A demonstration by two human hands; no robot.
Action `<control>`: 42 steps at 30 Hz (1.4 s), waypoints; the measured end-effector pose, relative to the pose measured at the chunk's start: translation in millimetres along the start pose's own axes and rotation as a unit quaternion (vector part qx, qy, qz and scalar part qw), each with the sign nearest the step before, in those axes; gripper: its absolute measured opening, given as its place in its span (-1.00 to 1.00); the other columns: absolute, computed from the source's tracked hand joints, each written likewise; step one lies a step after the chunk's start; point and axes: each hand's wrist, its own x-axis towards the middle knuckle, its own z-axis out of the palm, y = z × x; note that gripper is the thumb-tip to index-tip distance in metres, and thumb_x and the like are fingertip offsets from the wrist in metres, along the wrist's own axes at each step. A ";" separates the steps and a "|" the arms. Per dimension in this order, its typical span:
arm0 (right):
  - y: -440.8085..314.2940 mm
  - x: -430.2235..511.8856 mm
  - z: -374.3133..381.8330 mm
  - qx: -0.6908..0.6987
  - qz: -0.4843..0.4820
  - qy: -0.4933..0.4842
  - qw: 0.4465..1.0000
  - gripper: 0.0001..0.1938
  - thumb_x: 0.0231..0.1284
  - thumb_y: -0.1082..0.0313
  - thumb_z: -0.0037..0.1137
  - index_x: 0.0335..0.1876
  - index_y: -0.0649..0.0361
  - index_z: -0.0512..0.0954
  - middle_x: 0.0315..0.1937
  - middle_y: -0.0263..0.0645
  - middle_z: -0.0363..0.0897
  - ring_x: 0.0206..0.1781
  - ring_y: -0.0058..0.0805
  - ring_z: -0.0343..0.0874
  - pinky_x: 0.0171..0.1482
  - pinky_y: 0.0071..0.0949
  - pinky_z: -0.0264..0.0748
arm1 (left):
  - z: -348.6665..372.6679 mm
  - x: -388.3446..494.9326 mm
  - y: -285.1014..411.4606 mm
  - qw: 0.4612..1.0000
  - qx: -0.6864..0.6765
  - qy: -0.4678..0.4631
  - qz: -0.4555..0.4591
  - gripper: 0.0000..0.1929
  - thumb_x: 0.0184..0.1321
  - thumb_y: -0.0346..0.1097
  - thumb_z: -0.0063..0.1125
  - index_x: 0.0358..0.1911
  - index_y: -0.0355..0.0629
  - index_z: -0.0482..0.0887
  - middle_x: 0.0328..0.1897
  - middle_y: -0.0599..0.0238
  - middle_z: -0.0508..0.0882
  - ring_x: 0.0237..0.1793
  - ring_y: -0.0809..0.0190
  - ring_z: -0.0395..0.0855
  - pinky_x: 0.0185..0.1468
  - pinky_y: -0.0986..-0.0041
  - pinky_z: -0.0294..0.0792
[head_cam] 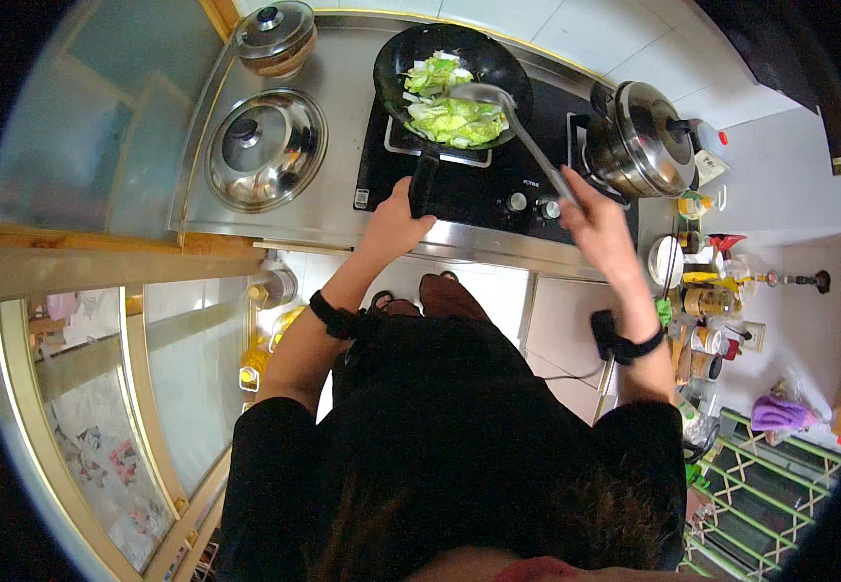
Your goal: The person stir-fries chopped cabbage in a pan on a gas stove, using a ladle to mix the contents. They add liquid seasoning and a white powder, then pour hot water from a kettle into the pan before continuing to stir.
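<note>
A black wok [504, 65] stands over the left burner of the black glass cooktop [464, 190], tipped a little in the wide view. Inside it lie chopped pale-green cabbage leaves [456, 122], spread in two loose heaps. My left hand [397, 218] grips the wok's black handle [424, 182]. With my right hand [598, 222] I hold a metal wok spatula [534, 148] by its shaft. Its head is above the cabbage at the right side of the wok, slightly blurred; whether it touches the leaves I cannot tell.
A domed steel-and-glass lid [267, 156] lies on the steel counter left of the cooktop. Behind it sits a lidded pot [276, 44]. On the right burner stands a lidded steel pot [638, 145]. Bottles and jars [707, 302] crowd the right-hand counter, near a white bowl [665, 262].
</note>
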 end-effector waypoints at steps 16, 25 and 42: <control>5.0 40.7 54.5 -0.002 0.060 0.083 0.995 -0.52 0.31 0.25 0.06 0.33 0.17 0.43 -0.29 0.08 0.66 -0.20 -0.05 0.71 -0.12 -0.31 0.56 | -10.9 11.3 -2.0 0.998 0.002 -0.064 0.029 -0.35 -0.03 -0.17 0.38 0.12 -0.32 0.42 -0.12 -0.14 0.69 -0.07 -0.18 0.68 0.03 0.17 0.47; 8.4 5.3 86.0 -0.071 -0.030 0.107 0.991 -0.50 0.24 0.35 0.11 0.33 0.06 0.43 -0.35 0.14 0.63 -0.29 0.10 0.66 -0.20 -0.05 0.59 | -22.6 9.0 10.9 0.996 0.015 -0.079 0.040 -0.37 -0.04 -0.12 0.40 0.04 -0.39 0.46 -0.17 -0.11 0.71 -0.11 -0.12 0.70 0.00 0.22 0.47; 14.7 -39.5 72.7 0.061 -0.032 0.197 0.978 -0.55 0.33 0.17 0.10 0.24 0.25 0.45 -0.17 0.00 0.65 -0.16 -0.05 0.66 -0.09 -0.20 0.57 | 11.5 13.3 49.6 0.964 -0.152 0.072 0.204 -0.65 0.22 -0.35 0.24 0.09 -0.18 0.62 -0.02 0.23 0.64 -0.07 0.29 0.59 0.01 0.46 0.43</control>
